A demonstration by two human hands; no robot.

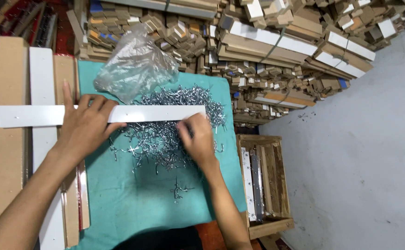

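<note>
My head camera looks steeply down, close over my left hand (87,124) and right hand (197,139); floor lies right of them.

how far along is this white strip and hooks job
Done: a few finished-looking strips lie in the wooden crate. In hand: the left hand presses down a white strip while the right hand picks in the pile of metal hooks. Left: most hooks, and the boards on the left.
</note>
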